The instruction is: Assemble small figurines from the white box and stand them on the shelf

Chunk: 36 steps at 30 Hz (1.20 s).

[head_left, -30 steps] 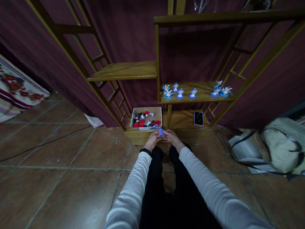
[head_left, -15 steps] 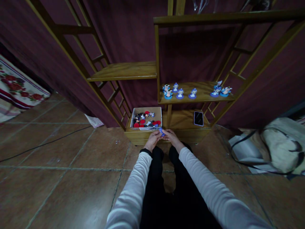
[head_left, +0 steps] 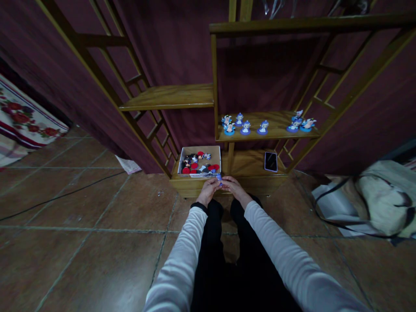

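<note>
Between my two hands is a small purple figurine (head_left: pixel 219 177), held in front of the low cabinet. My left hand (head_left: pixel 209 190) grips it from the left, and my right hand (head_left: pixel 234 187) has its fingers on it from the right. The fingers cover much of its lower part. Just beyond my left hand sits an open cardboard box (head_left: pixel 213 150) with several loose figurines and red round bases (head_left: pixel 186 170) inside. On the shelf (head_left: pixel 276 130) above, several purple and white figurines (head_left: pixel 263 127) stand upright beside blue-based ones (head_left: pixel 229 128).
A phone (head_left: pixel 271 161) lies on the lower board, right of the box. The wooden rack's post (head_left: pixel 214 82) and a small upper-left shelf (head_left: pixel 172 96) rise ahead. A pale bag (head_left: pixel 377 195) with a dark strap rests on the floor to the right; a cable (head_left: pixel 61 197) crosses the tiles at left.
The purple figurine has turned slightly between my fingers and stands a little more upright. Both hands keep almost the same place; the box and shelf figurines are unmoved.
</note>
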Each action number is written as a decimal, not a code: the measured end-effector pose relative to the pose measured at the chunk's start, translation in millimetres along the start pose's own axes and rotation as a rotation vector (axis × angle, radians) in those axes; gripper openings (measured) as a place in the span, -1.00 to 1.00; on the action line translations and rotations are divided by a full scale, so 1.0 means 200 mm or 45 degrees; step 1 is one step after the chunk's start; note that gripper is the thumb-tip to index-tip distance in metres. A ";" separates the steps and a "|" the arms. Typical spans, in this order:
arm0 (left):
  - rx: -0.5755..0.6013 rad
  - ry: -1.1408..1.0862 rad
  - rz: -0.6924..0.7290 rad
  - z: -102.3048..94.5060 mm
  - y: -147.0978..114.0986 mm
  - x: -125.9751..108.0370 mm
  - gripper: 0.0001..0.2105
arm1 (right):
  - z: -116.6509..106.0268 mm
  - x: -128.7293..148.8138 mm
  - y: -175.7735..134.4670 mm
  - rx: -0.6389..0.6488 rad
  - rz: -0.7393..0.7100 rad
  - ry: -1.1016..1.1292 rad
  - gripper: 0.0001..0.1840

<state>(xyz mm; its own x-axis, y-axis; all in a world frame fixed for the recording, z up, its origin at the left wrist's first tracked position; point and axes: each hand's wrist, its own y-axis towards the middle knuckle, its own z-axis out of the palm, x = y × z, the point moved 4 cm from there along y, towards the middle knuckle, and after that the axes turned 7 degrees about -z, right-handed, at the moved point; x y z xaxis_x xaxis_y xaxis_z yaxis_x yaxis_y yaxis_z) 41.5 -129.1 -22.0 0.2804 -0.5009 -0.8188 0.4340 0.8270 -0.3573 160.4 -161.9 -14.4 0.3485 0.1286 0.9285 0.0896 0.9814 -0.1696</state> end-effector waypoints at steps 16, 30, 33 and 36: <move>-0.321 0.160 0.211 -0.03 0.02 0.00 -0.62 | -0.01 -0.05 0.04 0.031 0.019 0.158 -0.77; -0.366 0.484 0.364 -0.01 0.04 0.00 -0.66 | -0.03 -0.05 0.04 -0.080 -0.026 0.129 -0.67; -0.409 0.667 0.438 0.00 0.02 -0.02 -0.66 | -0.03 -0.05 0.04 -0.061 -0.042 0.095 -0.65; -0.450 0.886 0.538 0.04 -0.03 -0.04 -0.71 | -0.03 -0.06 0.05 -0.021 -0.067 0.073 -0.66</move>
<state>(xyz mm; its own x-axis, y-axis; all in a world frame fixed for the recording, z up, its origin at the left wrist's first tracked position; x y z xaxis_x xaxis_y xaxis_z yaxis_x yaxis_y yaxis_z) 43.9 -131.4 -9.0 -0.2764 0.0374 -0.9603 0.0899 0.9959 0.0129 162.9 -154.8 -30.0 0.3959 0.0683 0.9157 0.1241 0.9841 -0.1271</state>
